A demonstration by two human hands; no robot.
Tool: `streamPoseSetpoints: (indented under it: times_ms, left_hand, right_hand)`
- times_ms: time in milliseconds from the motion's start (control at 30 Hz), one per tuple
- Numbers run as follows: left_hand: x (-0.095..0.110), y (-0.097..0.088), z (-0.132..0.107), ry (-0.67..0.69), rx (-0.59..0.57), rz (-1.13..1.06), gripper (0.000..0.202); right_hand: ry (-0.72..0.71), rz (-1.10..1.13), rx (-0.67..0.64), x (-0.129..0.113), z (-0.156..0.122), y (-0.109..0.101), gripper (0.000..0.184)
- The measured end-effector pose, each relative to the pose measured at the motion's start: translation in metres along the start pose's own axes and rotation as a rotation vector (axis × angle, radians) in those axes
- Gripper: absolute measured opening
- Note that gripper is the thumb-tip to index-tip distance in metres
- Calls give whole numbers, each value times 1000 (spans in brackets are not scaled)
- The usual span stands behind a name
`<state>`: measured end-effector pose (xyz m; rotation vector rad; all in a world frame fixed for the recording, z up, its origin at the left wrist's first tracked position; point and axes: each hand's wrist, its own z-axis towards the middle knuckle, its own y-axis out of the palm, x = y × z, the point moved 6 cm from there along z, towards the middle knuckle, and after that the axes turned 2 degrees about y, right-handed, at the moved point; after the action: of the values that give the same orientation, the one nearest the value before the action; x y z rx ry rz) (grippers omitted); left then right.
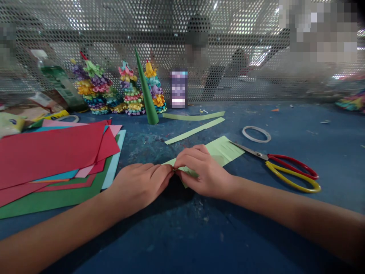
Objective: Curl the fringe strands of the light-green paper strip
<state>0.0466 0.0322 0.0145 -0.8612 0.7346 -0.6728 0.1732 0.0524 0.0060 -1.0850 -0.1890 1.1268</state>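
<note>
My left hand (142, 182) and my right hand (201, 171) meet at the left end of a light green paper strip (225, 150). Fingers of both are closed in a pinch on the paper. Several short slits show near its right end, and my right hand covers its middle. Just beyond lie two narrow light green strips (196, 131). Scissors (262, 155) with one red and one yellow handle rest to the right, their tip touching the paper's right end. A roll of white tape (256, 134) lies behind the scissors.
Coloured paper sheets (51, 152) are piled at the left. A green paper cone (146, 91) stands at the back, before several curly paper trees (132, 91). A bottle (59, 83) leans at the back left. A perforated metal screen (159, 23) closes the far side; a phone (178, 89) stands against it.
</note>
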Motion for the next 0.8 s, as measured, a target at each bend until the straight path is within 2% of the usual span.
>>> streamPoseSetpoints:
  times_ms: [567,800]
  left_hand:
    - [1,-2,1,-46,-20,34,13]
    - [1,0,1,-63,-62,25,10]
  right_hand:
    - [10,-137,-2,3,-1,6,11]
    - [22,-127,-38,1,1,4,10]
